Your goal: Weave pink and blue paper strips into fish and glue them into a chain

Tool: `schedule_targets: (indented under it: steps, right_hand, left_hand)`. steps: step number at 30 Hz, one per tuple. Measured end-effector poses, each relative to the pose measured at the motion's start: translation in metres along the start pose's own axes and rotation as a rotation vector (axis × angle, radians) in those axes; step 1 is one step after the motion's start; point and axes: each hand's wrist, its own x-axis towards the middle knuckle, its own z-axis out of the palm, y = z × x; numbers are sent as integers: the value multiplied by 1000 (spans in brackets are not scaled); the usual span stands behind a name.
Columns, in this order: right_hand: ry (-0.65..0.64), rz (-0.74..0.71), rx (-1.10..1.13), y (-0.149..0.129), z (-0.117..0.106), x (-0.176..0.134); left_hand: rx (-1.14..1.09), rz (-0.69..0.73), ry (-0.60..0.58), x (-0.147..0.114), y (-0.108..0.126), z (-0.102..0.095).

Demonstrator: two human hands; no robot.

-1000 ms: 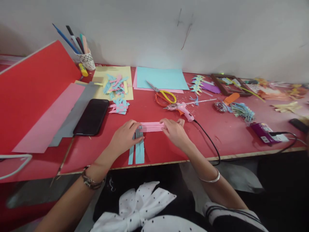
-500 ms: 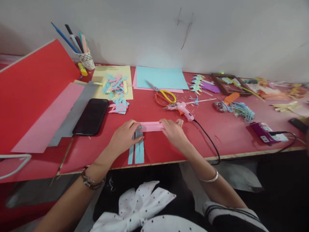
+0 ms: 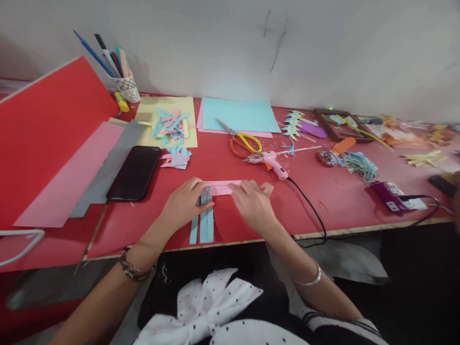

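Pink paper strips (image 3: 220, 188) lie crosswise over the top ends of light blue paper strips (image 3: 206, 225) near the table's front edge. My left hand (image 3: 185, 201) pinches the crossing of pink and blue at its fingertips, its thumb stretched over the blue strips. On the right part of the pink strips, my right hand (image 3: 253, 203) has its fingers closed over the paper, hiding that end. Just up and left of my left hand lies a small woven pink and blue paper piece (image 3: 178, 157). Beyond my right hand rests a pink glue gun (image 3: 275, 163).
Scissors (image 3: 239, 139) with red and yellow handles lie behind the glue gun. A black phone (image 3: 134, 173) is on the left, below cut paper pieces (image 3: 172, 125) on a yellow sheet. The glue gun's black cord (image 3: 312, 208) runs over the front edge near a purple box (image 3: 390, 196).
My right hand has slid left along the pink strips, its fingers now covering more of them. My left hand stays at the crossing.
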Motion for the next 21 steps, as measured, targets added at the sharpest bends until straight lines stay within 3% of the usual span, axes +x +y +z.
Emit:
schedule_targets:
  steps: [2, 5, 21]
  right_hand:
    - [-12, -101, 12, -12, 4, -2]
    - [-49, -139, 32, -23, 9, -2]
    - [-112, 11, 69, -2, 7, -11]
  left_hand:
    - [-4, 8, 6, 0, 0, 0]
    - [-20, 33, 19, 0, -1, 1]
    - [-27, -9, -12, 0, 2, -2]
